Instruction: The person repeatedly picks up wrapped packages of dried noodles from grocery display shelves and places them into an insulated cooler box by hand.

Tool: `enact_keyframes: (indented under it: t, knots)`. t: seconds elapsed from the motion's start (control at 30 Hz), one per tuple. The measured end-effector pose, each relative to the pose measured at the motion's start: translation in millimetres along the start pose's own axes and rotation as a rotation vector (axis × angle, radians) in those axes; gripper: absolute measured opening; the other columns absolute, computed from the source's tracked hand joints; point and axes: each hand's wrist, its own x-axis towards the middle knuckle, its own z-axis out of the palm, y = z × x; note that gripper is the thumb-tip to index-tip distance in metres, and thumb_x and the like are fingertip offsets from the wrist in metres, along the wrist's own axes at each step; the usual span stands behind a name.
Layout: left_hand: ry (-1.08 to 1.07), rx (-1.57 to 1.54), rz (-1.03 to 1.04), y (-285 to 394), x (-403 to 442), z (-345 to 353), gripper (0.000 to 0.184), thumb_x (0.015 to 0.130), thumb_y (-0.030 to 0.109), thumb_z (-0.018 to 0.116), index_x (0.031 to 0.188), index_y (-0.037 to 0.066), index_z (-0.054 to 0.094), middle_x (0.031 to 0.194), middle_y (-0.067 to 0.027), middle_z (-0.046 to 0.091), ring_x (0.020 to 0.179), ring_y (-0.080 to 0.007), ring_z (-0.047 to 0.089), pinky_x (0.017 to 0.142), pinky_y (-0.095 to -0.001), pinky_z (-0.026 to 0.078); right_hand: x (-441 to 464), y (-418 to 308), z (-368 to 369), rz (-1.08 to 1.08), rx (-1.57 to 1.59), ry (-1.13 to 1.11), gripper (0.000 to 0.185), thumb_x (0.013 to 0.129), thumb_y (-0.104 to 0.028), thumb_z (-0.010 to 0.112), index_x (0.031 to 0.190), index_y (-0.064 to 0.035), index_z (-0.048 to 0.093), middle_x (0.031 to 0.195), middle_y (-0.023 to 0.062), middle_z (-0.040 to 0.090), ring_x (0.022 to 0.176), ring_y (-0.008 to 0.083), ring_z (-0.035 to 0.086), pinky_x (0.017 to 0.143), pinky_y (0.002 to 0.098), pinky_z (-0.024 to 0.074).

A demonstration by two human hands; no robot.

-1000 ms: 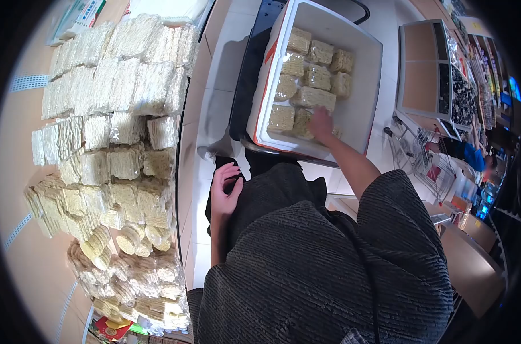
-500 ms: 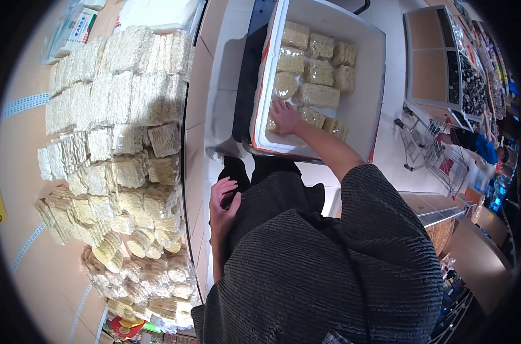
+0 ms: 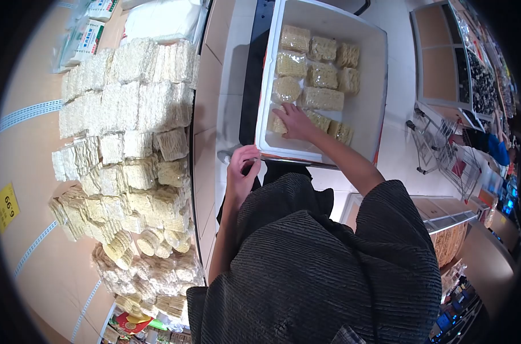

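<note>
A white foam box [image 3: 366,123] holds several clear-wrapped packs of dried noodles [image 3: 323,98], set in rows on its floor. At the box's near left corner, my right hand [image 3: 297,122] reaches over the rim. Its fingers and thumb are around the right side of a noodle pack [image 3: 277,122], which still rests low in the box. My left hand [image 3: 243,171] is just outside the same corner, close to the rim, fingers curved, thumb apart and nothing in it. I cannot tell whether its fingertips touch the box.
To the left, a display shelf [image 3: 34,155] bears piled dried noodle blocks [image 3: 128,109], with a yellow price tag [image 3: 7,206] on its edge. The box sits on a dark cart [image 3: 254,74]. At right stand a shopping cart [image 3: 443,149], a bin display [image 3: 438,57] and a person in blue [image 3: 495,146].
My left hand has risen from beside my lap to the box's near corner. My right hand has shifted slightly, staying at the same noodle pack. The whole view has moved a little.
</note>
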Motion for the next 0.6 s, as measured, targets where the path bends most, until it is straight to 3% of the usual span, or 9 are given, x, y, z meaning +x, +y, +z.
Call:
enact_keyframes:
  t: [0.17, 0.2, 0.37, 0.5, 0.6]
  knots:
    - [0.01, 0.061, 0.151, 11, 15, 29, 0.056, 0.093, 0.003, 0.077, 0.142, 0.001, 0.05, 0.133, -0.0144, 0.063, 0.129, -0.0223, 0.06, 0.106, -0.0361, 0.05, -35, -19, -69, 0.075, 0.183, 0.225, 0.109, 0.062, -0.028, 0.096, 0.155, -0.0154, 0.042, 0.148, 0.0264, 0.043, 0.137, 0.0476, 0.046, 0.116, 0.053, 0.0403]
    - [-0.016, 0.033, 0.119, 8, 20, 34, 0.074, 0.089, 0.01, 0.084, 0.149, 0.003, 0.041, 0.145, -0.0175, 0.055, 0.137, -0.0274, 0.053, 0.113, -0.0419, 0.046, -44, -28, -88, 0.099, 0.207, 0.26, 0.108, 0.062, -0.028, 0.096, 0.155, -0.0149, 0.042, 0.148, 0.0265, 0.043, 0.138, 0.0475, 0.045, 0.116, 0.0525, 0.0402]
    - [0.032, 0.234, 0.32, 20, 40, 62, 0.111, 0.078, 0.024, 0.096, 0.158, 0.003, 0.022, 0.156, -0.0219, 0.038, 0.144, -0.0321, 0.046, 0.12, -0.047, 0.039, -80, -79, -161, 0.06, 0.334, 0.514, 0.116, 0.06, -0.022, 0.099, 0.156, -0.0038, 0.037, 0.148, 0.0234, 0.044, 0.138, 0.0435, 0.046, 0.118, 0.0508, 0.0389]
    - [-0.048, -0.109, 0.356, 55, 39, 70, 0.119, 0.074, 0.029, 0.099, 0.16, 0.003, 0.02, 0.152, -0.0178, 0.042, 0.144, -0.0253, 0.045, 0.121, -0.0419, 0.038, -82, -154, -182, 0.067, 0.709, 0.556, 0.116, 0.063, -0.021, 0.098, 0.156, 0.0021, 0.033, 0.148, 0.0253, 0.043, 0.139, 0.043, 0.046, 0.118, 0.0507, 0.0383]
    - [0.063, -0.2, 0.329, 60, 26, 41, 0.111, 0.074, 0.025, 0.098, 0.156, 0.005, 0.027, 0.15, -0.0127, 0.045, 0.142, -0.0209, 0.046, 0.12, -0.0376, 0.038, -71, -187, -164, 0.035, 0.449, 0.569, 0.114, 0.068, -0.021, 0.096, 0.158, 0.0021, 0.03, 0.147, 0.0278, 0.043, 0.138, 0.0444, 0.045, 0.118, 0.0509, 0.0381]
